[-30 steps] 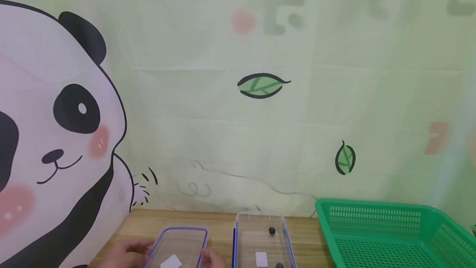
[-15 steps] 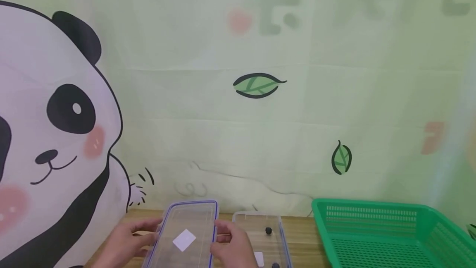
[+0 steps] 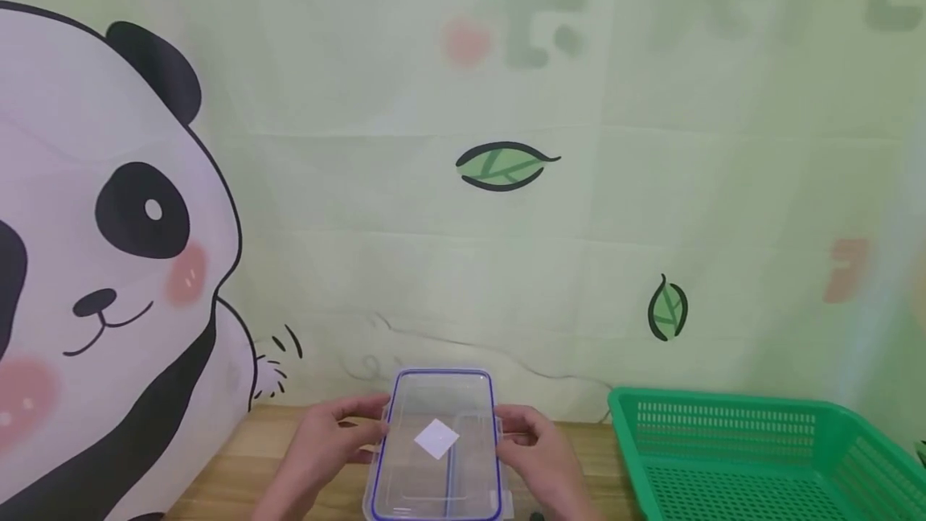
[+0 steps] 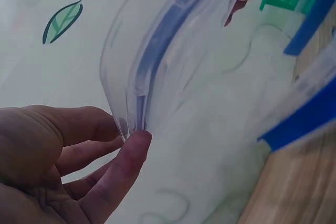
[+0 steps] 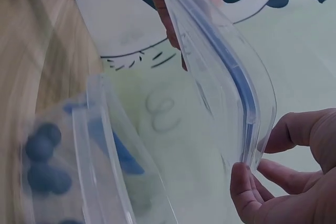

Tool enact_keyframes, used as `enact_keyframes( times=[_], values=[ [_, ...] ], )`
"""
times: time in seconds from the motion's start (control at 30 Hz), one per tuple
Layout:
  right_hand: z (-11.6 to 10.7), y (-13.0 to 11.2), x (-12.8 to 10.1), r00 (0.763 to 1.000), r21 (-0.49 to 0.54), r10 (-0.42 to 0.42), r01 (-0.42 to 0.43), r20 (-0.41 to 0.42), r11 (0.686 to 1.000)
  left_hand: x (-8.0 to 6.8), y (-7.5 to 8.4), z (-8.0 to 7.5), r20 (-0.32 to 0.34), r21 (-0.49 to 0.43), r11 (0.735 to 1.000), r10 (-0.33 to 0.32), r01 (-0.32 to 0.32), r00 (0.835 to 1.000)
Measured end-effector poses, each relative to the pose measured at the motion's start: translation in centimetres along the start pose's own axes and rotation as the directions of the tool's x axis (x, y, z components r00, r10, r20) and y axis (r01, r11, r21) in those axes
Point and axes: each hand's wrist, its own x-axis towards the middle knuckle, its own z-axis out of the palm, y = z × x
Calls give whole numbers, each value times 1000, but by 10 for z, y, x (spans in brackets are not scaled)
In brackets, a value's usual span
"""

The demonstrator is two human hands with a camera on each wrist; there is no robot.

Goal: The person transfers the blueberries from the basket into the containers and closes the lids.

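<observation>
Held level between both hands in the head view is a clear plastic lid (image 3: pixel 415 485) with a blue sealing ring and a white square (image 3: pixel 436 439) showing on it. My left hand (image 3: pixel 325 445) pinches its left edge between thumb and fingers. On the opposite edge, my right hand (image 3: pixel 538 453) pinches in the same way. Below the raised lid stands a clear plastic box (image 5: pixel 92 161) with blue side flaps (image 5: pixel 126 153), partly hidden by the lid in the head view. Several dark round balls (image 5: pixel 44 177) show through its wall in the right wrist view.
A green plastic basket (image 3: pixel 723 399) stands on the wooden table (image 3: pixel 271 436) to the right. Behind the table hangs a pale green cloth (image 3: pixel 362 223) printed with a panda and leaves.
Both hands have raised the lid from the left side of the table and carried it right. It now overlaps the box in the head view.
</observation>
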Motion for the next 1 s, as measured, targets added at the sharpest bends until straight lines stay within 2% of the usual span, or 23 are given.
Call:
enact_keyframes(
  times=[0.3, 0.47, 0.63, 0.87, 1.0],
  values=[
    [-44, 2, -4, 996, -25, 53, -55, -77, 998, 3, 8, 40, 107, -104, 992, 79, -68, 991],
    [-57, 0, -3, 990, 30, 129, -128, -64, 991, 4, 6, 52, 117, -137, 990, 52, -36, 992],
    [-65, 0, -2, 987, 86, 154, -150, -37, 985, 6, 3, 53, 107, -184, 983, 40, -20, 993],
    [-70, 3, -4, 992, 121, 120, -115, -30, 986, 6, 1, 49, 144, -162, 983, 112, -88, 983],
    [-71, 4, -3, 991, 95, 121, -116, -50, 989, 6, 2, 52, 98, -132, 983, 139, -126, 985]
  ],
)
